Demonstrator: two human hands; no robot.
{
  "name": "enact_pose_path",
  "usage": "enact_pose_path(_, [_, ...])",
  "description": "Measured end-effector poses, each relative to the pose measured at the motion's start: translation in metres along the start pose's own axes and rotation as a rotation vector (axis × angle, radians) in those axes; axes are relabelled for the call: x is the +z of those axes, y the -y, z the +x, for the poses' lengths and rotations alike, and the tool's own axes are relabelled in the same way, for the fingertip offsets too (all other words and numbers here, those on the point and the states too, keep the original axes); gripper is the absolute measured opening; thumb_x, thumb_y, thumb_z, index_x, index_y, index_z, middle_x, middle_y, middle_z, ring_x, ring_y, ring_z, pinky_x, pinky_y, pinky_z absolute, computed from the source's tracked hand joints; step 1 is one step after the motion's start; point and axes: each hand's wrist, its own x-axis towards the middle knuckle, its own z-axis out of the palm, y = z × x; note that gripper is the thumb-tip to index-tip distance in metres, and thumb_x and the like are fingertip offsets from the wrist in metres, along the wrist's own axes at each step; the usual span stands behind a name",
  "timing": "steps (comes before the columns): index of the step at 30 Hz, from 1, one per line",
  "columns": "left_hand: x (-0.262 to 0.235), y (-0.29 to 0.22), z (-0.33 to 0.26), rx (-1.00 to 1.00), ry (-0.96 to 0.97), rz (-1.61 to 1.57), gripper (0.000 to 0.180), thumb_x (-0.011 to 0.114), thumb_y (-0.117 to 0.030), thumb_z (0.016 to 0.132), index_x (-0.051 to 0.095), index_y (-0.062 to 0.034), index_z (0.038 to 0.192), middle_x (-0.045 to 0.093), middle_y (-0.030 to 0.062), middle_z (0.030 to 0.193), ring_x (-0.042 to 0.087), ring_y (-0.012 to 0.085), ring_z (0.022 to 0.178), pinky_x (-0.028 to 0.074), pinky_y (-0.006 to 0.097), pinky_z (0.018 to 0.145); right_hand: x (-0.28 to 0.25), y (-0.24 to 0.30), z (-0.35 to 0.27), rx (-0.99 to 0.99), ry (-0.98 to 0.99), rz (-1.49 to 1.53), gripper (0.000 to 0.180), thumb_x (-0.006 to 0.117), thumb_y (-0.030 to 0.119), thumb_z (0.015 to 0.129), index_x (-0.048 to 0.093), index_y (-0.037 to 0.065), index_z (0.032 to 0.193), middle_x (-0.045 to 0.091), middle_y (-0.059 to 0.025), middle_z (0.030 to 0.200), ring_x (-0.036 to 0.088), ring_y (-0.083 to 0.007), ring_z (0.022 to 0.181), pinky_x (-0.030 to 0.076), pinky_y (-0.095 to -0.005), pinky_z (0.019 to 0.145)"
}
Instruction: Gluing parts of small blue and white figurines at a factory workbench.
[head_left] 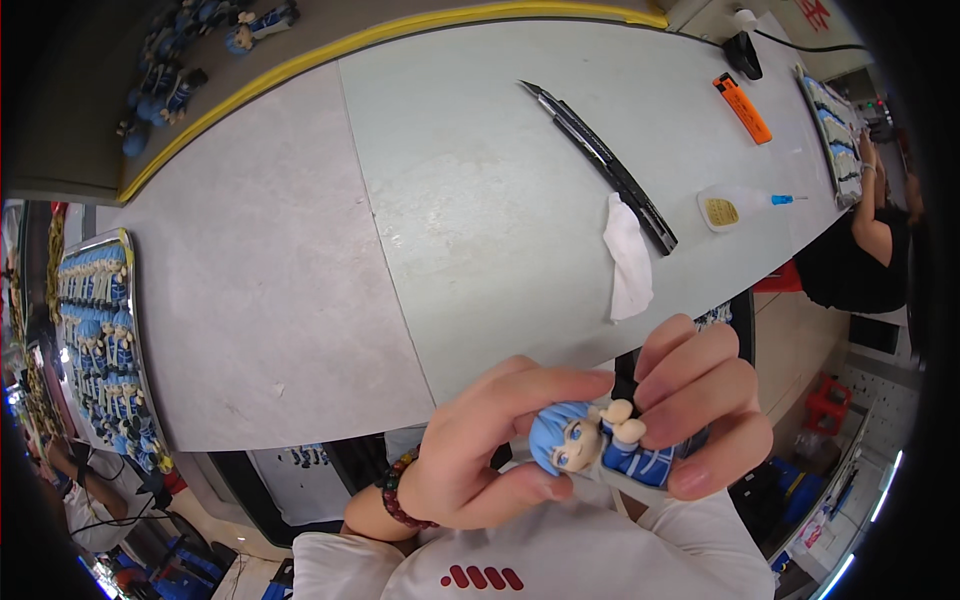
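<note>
Head camera, looking down over a pale grey worktable (300, 260) whose far edge carries a yellow strip.

Close to the lens, below the table's near edge, both hands hold one small toy figure (600, 445) with blue hair, a painted face, pale raised arms and a blue outfit. It lies sideways, head toward the person's left. The left hand (480, 455), with a dark red bead bracelet (398, 492) at the wrist, has forefinger and thumb closed narrowly around the head. The right hand (700, 410) wraps its fingers over the body and legs, hiding the lower part.

On the table, well apart from the hands, lie a long black utility knife (600, 155), a crumpled white cloth (628, 258) touching the knife's near end, a small clear glue bottle with a blue tip (735, 205) and an orange cutter (742, 107).

At the left edge a tray (100, 340) is packed with rows of similar blue-haired figures; more lie loose on the floor beyond the table (185, 60). Another person's arm (875, 210) works at the far right.

The held figure looks assembled and painted, so it is probably being checked or trimmed. No tool is in hand, and whether any flaw remains cannot be told.
</note>
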Motion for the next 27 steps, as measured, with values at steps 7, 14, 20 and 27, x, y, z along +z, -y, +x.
enact_pose_path(7, [0.009, -0.013, 0.003, -0.313, -0.102, -0.443, 0.055, 0.048, -0.049, 0.078, 0.045, 0.0048, 0.091, 0.053, 0.0129, 0.079, 0.050, 0.0145, 0.069, 0.040, 0.024, 0.060, -0.002, 0.006, -0.007, -0.001, -0.007, -0.002, 0.008, 0.061, 0.007, 0.070, 0.060, 0.011, 0.077, 0.059, -0.0113, 0.085, 0.053, -0.0162, 0.067, 0.036, -0.0232, 0.051])
enact_pose_path(14, [0.006, -0.008, -0.005, -0.413, -0.034, -0.544, 0.051, 0.050, -0.046, 0.078, 0.043, 0.0034, 0.089, 0.053, 0.0131, 0.079, 0.048, 0.0132, 0.066, 0.038, 0.023, 0.057, -0.009, 0.015, -0.009, 0.036, 0.176, -0.143, 0.032, 0.066, 0.012, 0.068, 0.050, 0.020, 0.094, 0.052, -0.0027, 0.086, 0.042, -0.0136, 0.071, 0.033, -0.0225, 0.057])
enact_pose_path(20, [0.005, -0.009, -0.005, -0.463, -0.006, -0.576, 0.048, 0.048, -0.045, 0.080, 0.043, 0.0023, 0.089, 0.052, 0.0132, 0.077, 0.047, 0.0135, 0.066, 0.037, 0.022, 0.057, -0.003, 0.034, -0.003, 0.129, 0.176, -0.308, 0.038, 0.069, 0.011, 0.065, 0.050, 0.019, 0.096, 0.051, -0.0020, 0.085, 0.042, -0.0125, 0.070, 0.033, -0.0222, 0.057])
enact_pose_path(27, [0.007, -0.007, -0.006, -0.437, 0.005, -0.656, 0.041, 0.048, -0.039, 0.081, 0.043, 0.0011, 0.089, 0.051, 0.0134, 0.075, 0.045, 0.0140, 0.064, 0.035, 0.023, 0.057, -0.002, 0.034, -0.005, 0.138, 0.186, -0.265, 0.034, 0.065, 0.012, 0.069, 0.050, 0.020, 0.098, 0.051, -0.0018, 0.085, 0.042, -0.0121, 0.071, 0.033, -0.0219, 0.057])
